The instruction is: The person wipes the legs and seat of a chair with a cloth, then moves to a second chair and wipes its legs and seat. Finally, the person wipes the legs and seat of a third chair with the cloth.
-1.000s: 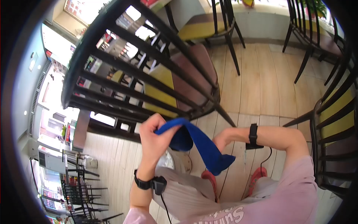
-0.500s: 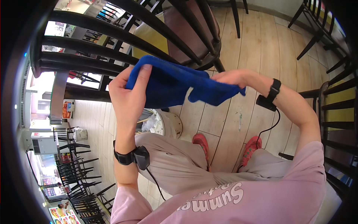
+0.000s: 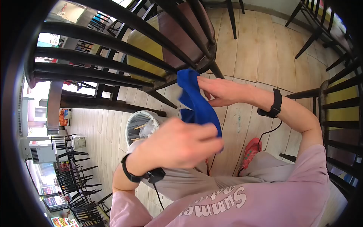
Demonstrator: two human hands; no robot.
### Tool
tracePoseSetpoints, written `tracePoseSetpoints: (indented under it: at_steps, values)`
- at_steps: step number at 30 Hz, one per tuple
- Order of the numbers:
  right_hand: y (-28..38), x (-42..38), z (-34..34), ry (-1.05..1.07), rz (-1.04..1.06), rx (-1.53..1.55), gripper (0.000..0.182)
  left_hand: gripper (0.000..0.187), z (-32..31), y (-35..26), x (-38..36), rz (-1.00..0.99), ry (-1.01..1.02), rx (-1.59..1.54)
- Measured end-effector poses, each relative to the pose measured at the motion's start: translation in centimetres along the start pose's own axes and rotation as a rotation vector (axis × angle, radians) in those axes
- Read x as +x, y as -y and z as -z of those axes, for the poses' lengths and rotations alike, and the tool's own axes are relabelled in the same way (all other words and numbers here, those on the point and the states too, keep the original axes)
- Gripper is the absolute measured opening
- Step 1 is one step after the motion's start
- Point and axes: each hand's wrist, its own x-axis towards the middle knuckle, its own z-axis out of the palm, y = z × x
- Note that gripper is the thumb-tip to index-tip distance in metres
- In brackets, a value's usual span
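A blue cloth (image 3: 198, 106) hangs bunched and folded between my two hands, above the floor in front of my knees. My right hand (image 3: 223, 91) grips its upper part, with the fingertips partly hidden behind the fabric. At the lower end, my left hand (image 3: 179, 143) is closed over the cloth, blurred by motion, its back towards me. Both wrists wear black straps with small devices and cables.
A dark slatted chair (image 3: 109, 56) with a yellow and brown seat stands close ahead on the left. Below it is a bin (image 3: 140, 115) holding a bag and sticks. Another chair (image 3: 340, 108) is near my right arm. Wooden-look floor (image 3: 249, 49) stretches ahead.
My left hand has moved down and to the right, towards my lap. The cloth, earlier stretched sideways, now hangs more upright and bunched. My right hand has shifted slightly left and down.
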Motion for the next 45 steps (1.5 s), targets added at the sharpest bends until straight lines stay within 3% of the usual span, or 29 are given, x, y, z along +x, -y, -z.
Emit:
tracePoseSetpoints:
  at_steps: [3, 5, 6, 8, 9, 12, 13, 15, 16, 19, 28, 33, 35, 37, 45]
  values:
    - [0.5, 0.2, 0.3, -0.133, 0.165, -0.123, 0.057, 0.016, -2.2, -0.6, 0.4, -0.004, 0.298, -0.012]
    - [1.5, 0.3, 1.8, -0.103, 0.277, -0.503, 0.051, 0.015, -2.3, -0.4, 0.4, 0.012, 0.338, -0.043]
    - [1.9, 0.4, 2.4, -0.107, 0.279, -0.509, 0.051, 0.016, -2.3, -0.3, 0.5, 0.022, 0.382, -0.077]
    - [2.8, 0.5, 3.5, -0.377, 0.550, -0.539, 0.046, 0.017, -2.1, 0.0, 0.4, 0.026, 0.340, -0.102]
    - [3.3, 0.5, 4.2, -0.378, 0.552, -0.550, 0.046, 0.017, -1.9, 0.1, 0.4, 0.034, 0.298, -0.134]
    - [5.0, 0.5, 6.7, -0.574, 0.580, -0.091, 0.052, 0.022, -1.4, 0.3, 0.8, 0.077, 0.242, -0.115]
    - [5.3, 0.3, 6.8, -0.576, 0.591, -0.111, 0.052, 0.022, -1.5, 0.5, 0.8, 0.068, 0.236, -0.095]
    - [5.5, 0.1, 7.2, -0.555, 0.514, 0.629, 0.047, 0.025, -1.8, 0.8, 0.9, 0.008, 0.134, -0.189]
    - [5.3, 0.7, 7.5, -0.603, 0.353, 1.069, 0.047, 0.027, -1.6, 0.7, 0.9, 0.037, 0.210, -0.209]
    - [6.9, 1.0, 9.9, -0.556, 0.416, 1.200, 0.045, 0.028, -1.6, 0.7, 0.6, 0.026, 0.243, -0.194]
    - [14.2, 3.3, 18.9, -0.503, 0.613, 0.930, 0.041, 0.023, -1.6, 0.7, -0.5, 0.083, 0.235, -0.189]
    - [16.8, 6.6, 20.6, -0.506, 0.661, 0.710, 0.040, 0.021, -1.8, 0.9, -0.5, 0.139, 0.255, -0.175]
    - [17.8, 9.3, 18.8, -0.945, 0.505, 0.298, 0.041, 0.020, -1.9, 1.1, -0.4, 0.150, 0.237, -0.153]
    - [17.2, 12.4, 17.1, -1.147, 0.688, 0.322, 0.051, 0.020, -1.6, 1.2, -0.3, 0.153, 0.252, -0.144]
    - [15.7, 12.6, 16.8, -1.219, 0.732, 0.181, 0.041, 0.018, -1.9, 1.9, 0.7, 0.154, 0.251, -0.152]
